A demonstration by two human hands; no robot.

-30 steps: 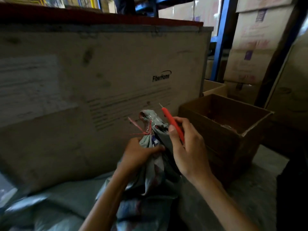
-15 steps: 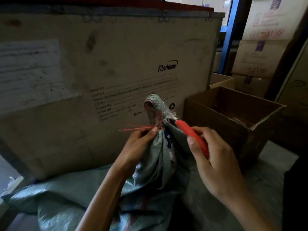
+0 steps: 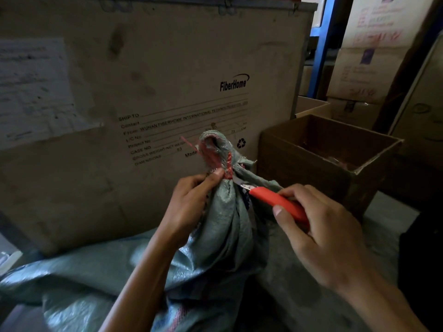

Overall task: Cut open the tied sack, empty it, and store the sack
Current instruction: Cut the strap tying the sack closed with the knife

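A grey-green woven sack [image 3: 223, 238] lies in front of me, its neck bunched upright and bound with a red plastic tie [image 3: 228, 167]. My left hand [image 3: 191, 202] pinches the neck just below the tie, on its left side. My right hand [image 3: 321, 238] grips a red-handled utility knife [image 3: 278, 202]. The bare blade [image 3: 239, 183] points up-left and touches the neck right under the tie. The sack's contents are hidden.
A large crate [image 3: 148, 97] printed FiberHome stands close behind the sack. An open brown cardboard box [image 3: 309, 164] sits to the right of it. Stacked cartons [image 3: 366, 53] and a blue rack post [image 3: 318, 46] fill the back right. Concrete floor [image 3: 381, 226] shows at right.
My right hand has lowered the knife from upright and brought its blade against the sack neck under the tie. My left hand slid up to pinch just below the tie.
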